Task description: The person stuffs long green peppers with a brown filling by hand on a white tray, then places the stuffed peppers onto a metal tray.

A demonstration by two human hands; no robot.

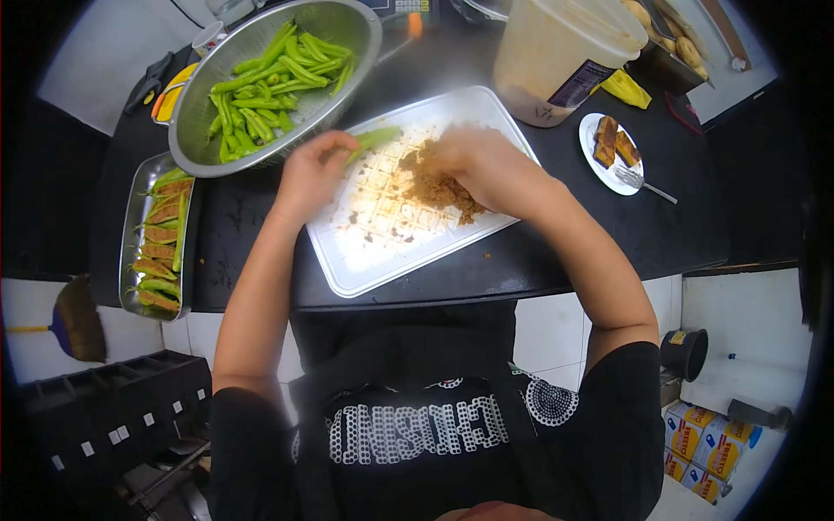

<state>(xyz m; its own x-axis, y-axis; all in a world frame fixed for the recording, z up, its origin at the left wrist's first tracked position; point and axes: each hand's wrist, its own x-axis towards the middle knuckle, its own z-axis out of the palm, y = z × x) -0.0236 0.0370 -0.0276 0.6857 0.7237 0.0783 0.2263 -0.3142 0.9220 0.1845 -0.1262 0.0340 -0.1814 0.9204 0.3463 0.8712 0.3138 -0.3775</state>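
My left hand point(313, 170) pinches a green chili pepper point(378, 138) over the left part of a white plastic tray point(352, 270). Blurred by motion, my right hand point(485, 166) is at a mound of brown crumbly filling point(449, 192) on the tray's right half; its fingertips are hidden, so any filling in them cannot be made out. Smears and crumbs mark the tray's ridged middle. Beyond my left hand, a metal colander point(189, 140) holds many green chilies point(260, 101). At the left table edge, a long steel pan point(127, 260) contains several chilies filled with brown stuffing point(159, 251).
A large plastic tub point(541, 45) stands behind the tray. To the right is a white plate point(589, 140) with browned food pieces point(606, 140) and a fork point(648, 185). A yellow cloth point(627, 89) lies near the tub. The black table's point(417, 290) front edge is near my body.
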